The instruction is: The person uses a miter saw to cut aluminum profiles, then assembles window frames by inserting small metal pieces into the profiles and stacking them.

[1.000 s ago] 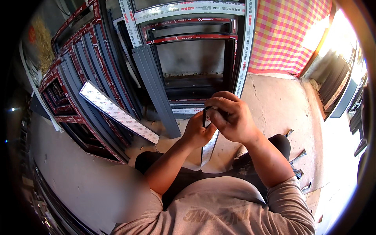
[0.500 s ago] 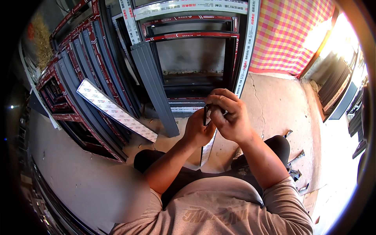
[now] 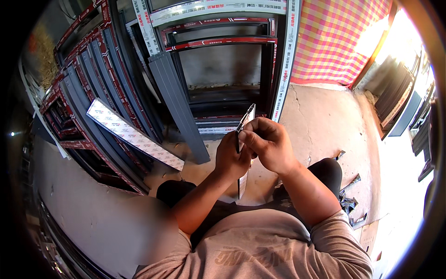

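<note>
A long, flat profile strip stands nearly upright in front of me, with a dark, ribbed cut end at the top and pale printed film on one side. Wrapped round it below that end is my left hand, closed. My right hand is closed in a pinch at the strip's edge, its thumb and forefinger together. Whatever lies between those fingertips is too small or hidden to make out. The strip's lower part shows beneath the hands, between my knees.
Dark window frames with red and white film lean at the left. A larger frame stands ahead. A grey panel and a film-covered board lean near them. Dark scraps lie on the floor at the right.
My right hand has come down from the top of the strip, uncovering its cut end. Its fingers are now pinched at the edge. The left hand keeps its grip.
</note>
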`<act>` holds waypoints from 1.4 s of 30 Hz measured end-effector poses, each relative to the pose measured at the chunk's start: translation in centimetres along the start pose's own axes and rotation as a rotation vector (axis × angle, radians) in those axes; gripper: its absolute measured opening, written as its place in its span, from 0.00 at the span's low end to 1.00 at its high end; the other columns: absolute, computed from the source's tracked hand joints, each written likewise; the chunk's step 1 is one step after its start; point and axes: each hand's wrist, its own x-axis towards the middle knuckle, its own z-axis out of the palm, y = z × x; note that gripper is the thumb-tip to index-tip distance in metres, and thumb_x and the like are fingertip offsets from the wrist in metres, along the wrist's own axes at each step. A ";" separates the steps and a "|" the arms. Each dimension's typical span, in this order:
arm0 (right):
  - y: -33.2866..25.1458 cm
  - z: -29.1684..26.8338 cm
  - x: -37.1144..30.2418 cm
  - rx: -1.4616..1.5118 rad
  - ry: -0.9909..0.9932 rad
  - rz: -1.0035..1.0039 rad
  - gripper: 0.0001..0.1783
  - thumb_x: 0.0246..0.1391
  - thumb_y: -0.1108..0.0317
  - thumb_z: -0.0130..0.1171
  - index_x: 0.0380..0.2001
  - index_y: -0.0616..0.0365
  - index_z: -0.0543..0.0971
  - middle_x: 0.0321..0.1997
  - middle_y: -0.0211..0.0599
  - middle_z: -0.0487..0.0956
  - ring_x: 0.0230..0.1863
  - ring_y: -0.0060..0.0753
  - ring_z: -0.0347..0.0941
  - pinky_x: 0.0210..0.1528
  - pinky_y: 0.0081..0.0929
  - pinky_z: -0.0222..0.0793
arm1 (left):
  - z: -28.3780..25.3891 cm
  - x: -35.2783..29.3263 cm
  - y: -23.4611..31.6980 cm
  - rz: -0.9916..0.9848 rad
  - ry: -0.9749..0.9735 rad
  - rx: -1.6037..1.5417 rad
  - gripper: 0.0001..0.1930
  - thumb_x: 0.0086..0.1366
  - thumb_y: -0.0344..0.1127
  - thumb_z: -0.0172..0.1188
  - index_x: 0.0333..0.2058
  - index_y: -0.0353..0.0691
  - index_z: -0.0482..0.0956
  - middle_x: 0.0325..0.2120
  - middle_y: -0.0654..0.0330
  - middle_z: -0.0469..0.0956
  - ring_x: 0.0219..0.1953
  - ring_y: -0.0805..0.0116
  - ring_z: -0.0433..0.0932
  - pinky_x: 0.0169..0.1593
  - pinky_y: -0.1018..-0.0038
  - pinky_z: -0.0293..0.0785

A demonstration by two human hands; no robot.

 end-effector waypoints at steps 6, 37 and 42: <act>-0.2 -0.6 -0.3 0.003 -0.002 -0.031 0.09 0.67 0.72 0.57 0.30 0.60 0.74 0.26 0.25 0.75 0.27 0.16 0.70 0.31 0.20 0.69 | 1.5 -1.4 -3.0 0.124 -0.207 -0.413 0.49 0.66 0.52 0.68 0.75 0.33 0.52 0.59 0.53 0.73 0.62 0.63 0.74 0.64 0.65 0.70; 9.6 -8.2 -2.1 -0.679 -0.219 0.209 0.23 0.59 0.69 0.66 0.59 0.55 0.83 0.40 0.41 0.87 0.38 0.40 0.84 0.45 0.35 0.80 | 2.8 -0.9 -9.6 0.049 -0.114 -0.653 0.40 0.60 0.40 0.63 0.69 0.29 0.63 0.49 0.58 0.74 0.50 0.67 0.75 0.60 0.67 0.71; 6.8 -4.9 -3.0 -0.872 0.065 -0.380 0.04 0.56 0.66 0.67 0.34 0.52 0.85 0.34 0.44 0.83 0.37 0.51 0.83 0.40 0.45 0.80 | -2.6 1.3 -1.6 0.201 0.006 -0.563 0.54 0.49 0.49 0.65 0.72 0.27 0.58 0.49 0.53 0.75 0.48 0.62 0.76 0.56 0.65 0.73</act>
